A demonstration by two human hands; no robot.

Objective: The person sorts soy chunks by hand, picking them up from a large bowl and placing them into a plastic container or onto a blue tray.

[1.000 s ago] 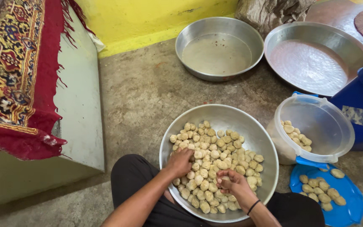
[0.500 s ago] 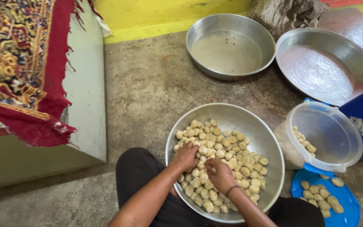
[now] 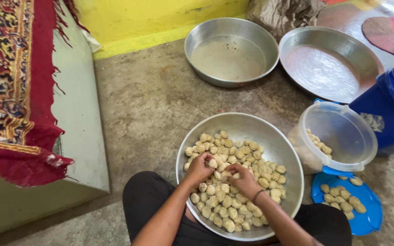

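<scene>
Both hands work in the wide round metal basin (image 3: pixel 281 150) that sits on the rough concrete floor (image 3: pixel 147 105) in front of the person's dark-trousered legs, heaped with small pale beige dough lumps (image 3: pixel 233 182). The left hand (image 3: pixel 200 167) has its grip pinched around one lump at the fingertips, and the right hand (image 3: pixel 244 181) curls its fingers shut over another lump (only partly visible), the two hands close together over the heap. Just right of the basin stands a clear round plastic tub (image 3: pixel 343 136) with a few lumps inside, and near it a flat blue plastic lid (image 3: pixel 365 221) carries more. Beyond lie two empty metal pans (image 3: pixel 231 57), a blue bucket (image 3: pixel 388 118) and, at left, a red patterned cloth (image 3: pixel 19 91)
</scene>
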